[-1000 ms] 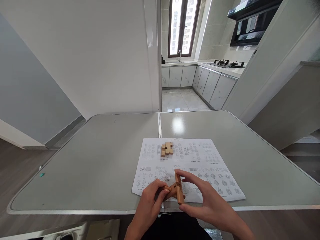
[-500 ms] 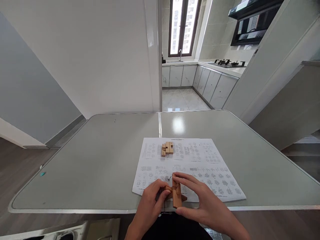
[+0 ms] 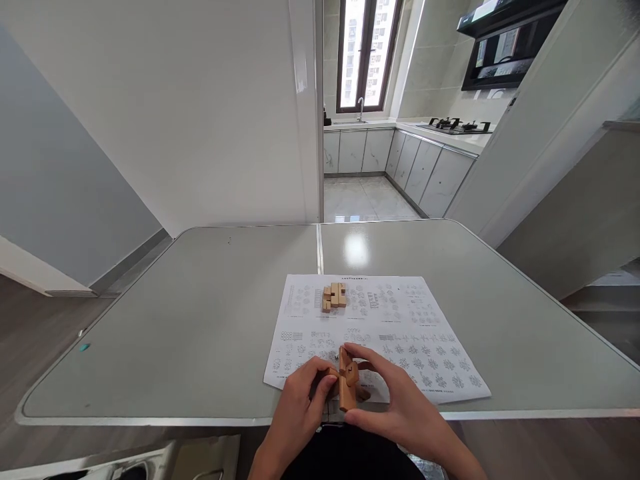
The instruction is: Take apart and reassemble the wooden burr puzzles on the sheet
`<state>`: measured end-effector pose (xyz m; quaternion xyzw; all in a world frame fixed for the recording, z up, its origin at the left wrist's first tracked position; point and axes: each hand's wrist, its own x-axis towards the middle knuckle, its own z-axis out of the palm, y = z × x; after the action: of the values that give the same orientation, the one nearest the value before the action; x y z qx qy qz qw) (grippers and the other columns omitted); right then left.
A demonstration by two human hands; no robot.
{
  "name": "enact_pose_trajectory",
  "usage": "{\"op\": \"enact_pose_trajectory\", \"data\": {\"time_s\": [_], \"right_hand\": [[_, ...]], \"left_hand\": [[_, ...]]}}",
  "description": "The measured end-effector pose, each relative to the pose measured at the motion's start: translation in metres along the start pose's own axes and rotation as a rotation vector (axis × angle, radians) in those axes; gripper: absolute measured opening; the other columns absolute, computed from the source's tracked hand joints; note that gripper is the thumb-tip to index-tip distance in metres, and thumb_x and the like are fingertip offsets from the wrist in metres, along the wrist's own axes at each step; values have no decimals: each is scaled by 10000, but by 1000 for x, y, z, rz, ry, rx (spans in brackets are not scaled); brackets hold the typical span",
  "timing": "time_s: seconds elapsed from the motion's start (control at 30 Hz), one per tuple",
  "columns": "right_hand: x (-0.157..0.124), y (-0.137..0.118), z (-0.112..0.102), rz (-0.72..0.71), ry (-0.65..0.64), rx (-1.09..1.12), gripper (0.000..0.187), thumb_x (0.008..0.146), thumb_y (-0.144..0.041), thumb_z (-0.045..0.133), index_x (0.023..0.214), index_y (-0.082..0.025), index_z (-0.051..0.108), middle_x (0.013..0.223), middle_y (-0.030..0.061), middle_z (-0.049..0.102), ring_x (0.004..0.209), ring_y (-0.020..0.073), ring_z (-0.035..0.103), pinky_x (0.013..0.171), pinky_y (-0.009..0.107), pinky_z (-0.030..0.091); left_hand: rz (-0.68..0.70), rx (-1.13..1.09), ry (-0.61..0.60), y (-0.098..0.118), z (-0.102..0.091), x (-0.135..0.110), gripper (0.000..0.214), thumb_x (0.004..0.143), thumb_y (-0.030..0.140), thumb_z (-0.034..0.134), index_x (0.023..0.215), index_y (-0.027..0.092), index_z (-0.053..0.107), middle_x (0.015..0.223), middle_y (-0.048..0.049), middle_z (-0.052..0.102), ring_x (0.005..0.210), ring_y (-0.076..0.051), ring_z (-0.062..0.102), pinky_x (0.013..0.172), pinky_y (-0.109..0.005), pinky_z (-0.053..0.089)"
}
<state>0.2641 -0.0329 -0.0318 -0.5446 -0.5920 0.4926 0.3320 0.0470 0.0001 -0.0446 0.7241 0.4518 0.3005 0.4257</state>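
Observation:
Both of my hands grip a small wooden puzzle [image 3: 347,385] made of crossed brown bars, just above the table's near edge. My left hand [image 3: 299,408] pinches its left side with bent fingers. My right hand [image 3: 395,407] wraps it from the right, thumb under and fingers over the top bar. Under the puzzle lies a white printed sheet [image 3: 400,320] of diagrams. A second group of light wooden pieces [image 3: 335,297] rests on the sheet's far part, apart from both hands.
A grey-green folding table [image 3: 200,320] with a metal rim and a centre seam carries the sheet. A small teal mark [image 3: 85,347] sits near its left edge. A white wall, a doorway and kitchen cabinets [image 3: 370,152] stand beyond.
The puzzle has shifted slightly left and towards me in my hands. My right fingers have closed more tightly over its upright bar. The loose pieces on the sheet have not moved.

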Motion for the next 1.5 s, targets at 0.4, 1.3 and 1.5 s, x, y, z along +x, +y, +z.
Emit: {"op": "enact_pose_trajectory", "data": {"time_s": [0.4,1.3,1.5], "right_hand": [[4,2,16,-17,-51,209,777,749,-232,857,1460,-298,550,1387,63,671,1299,321,638,1111,484,546],[-1,23,-39,-38,182,-207,699,786,-400,829,1423,-299,559,1448,81,651,1356,357,600,1139,537,491],[25,45,-94,-8,372,-254,702,770,-586,822,1363,-278,608,1345,121,719,1286,405,647,1055,561,535]], "left_hand": [[-50,-8,74,-3,3,0,267,1060,443,504,993,232,652,905,-20,740,811,-190,679,755,-273,517],[-134,-93,87,-3,3,4,328,1055,485,500,1164,228,672,791,-6,649,730,-176,581,666,-262,453],[-177,-86,61,-3,4,4,350,1055,530,480,1111,231,652,795,-1,617,714,-172,531,621,-257,385]]}}
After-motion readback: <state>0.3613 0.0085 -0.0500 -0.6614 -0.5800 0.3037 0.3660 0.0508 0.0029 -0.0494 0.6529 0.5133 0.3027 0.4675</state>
